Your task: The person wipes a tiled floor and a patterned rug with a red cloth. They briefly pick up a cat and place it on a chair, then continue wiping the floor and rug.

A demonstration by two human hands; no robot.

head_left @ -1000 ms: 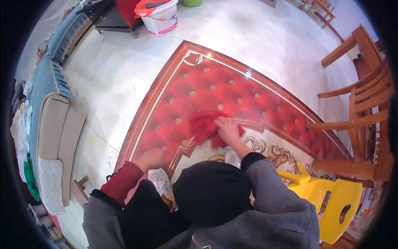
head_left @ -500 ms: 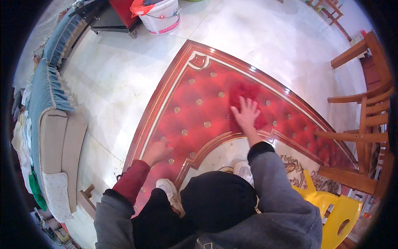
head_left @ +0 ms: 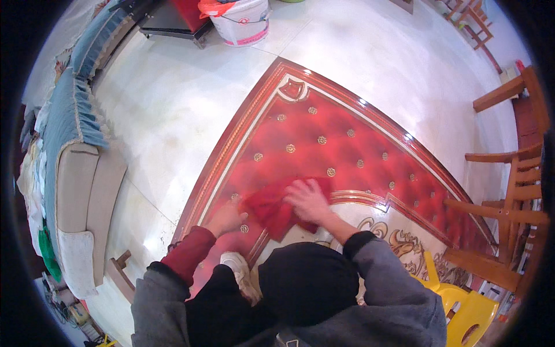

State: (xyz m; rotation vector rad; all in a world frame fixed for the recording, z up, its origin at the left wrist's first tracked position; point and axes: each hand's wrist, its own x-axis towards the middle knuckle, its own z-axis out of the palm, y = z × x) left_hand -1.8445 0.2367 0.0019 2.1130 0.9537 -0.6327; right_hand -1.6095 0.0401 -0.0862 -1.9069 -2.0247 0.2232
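A glossy red patterned panel [head_left: 300, 128] with gold rosettes covers part of the pale floor [head_left: 156, 110], its far corner pointing away from the person. On the panel's near side, by its curved inner border, lies a crumpled red cloth [head_left: 269, 206], its longer direction running roughly left to right across the panel, slightly raised toward the right.

The right hand [head_left: 308, 201] is the nearer one: palm down on the cloth's right part, fingers spread, pressing rather than visibly gripping. The left hand [head_left: 227, 218] is low over the panel's left portion, just beside the cloth's left end; it is blurred, so whether it is curled, holding or touching anything cannot be told.

Left of the panel stands a pale sofa [head_left: 76, 188] with a blue cover; beyond its far corner, a white bucket [head_left: 243, 24]; at its right end, a wooden chair [head_left: 509, 217].
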